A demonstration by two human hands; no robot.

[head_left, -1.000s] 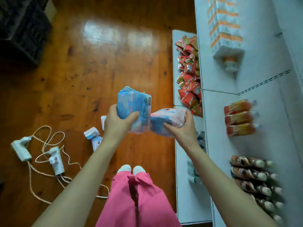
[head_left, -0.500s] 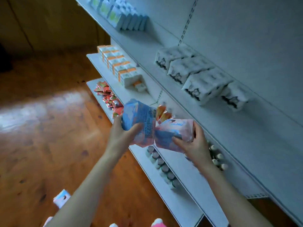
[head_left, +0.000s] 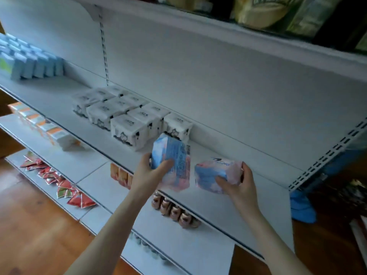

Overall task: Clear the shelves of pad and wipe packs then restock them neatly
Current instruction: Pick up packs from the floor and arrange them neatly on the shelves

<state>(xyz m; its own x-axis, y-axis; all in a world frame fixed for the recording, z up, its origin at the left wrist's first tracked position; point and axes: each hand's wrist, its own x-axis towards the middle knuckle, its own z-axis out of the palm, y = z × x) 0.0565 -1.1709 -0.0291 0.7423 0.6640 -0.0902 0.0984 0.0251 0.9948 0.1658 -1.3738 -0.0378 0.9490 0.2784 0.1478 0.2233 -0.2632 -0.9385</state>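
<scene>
My left hand grips a blue and pink pad pack, held upright with its printed back toward me. My right hand holds a second blue and pink pack lying flatter, just to the right of the first. Both packs hover over the front of a white shelf, right of a block of several white packs with black cartoon prints. Bare shelf lies to the right of those white packs.
Pale blue packs stand at the shelf's far left. Lower shelves hold orange-striped boxes, red sachets and small bottles. A blue object lies on the wooden floor at right. Bags sit on the top shelf.
My view swung up from the floor to the shelves. Both hands rose with their packs and drew slightly apart, now level with the shelf holding the white packs.
</scene>
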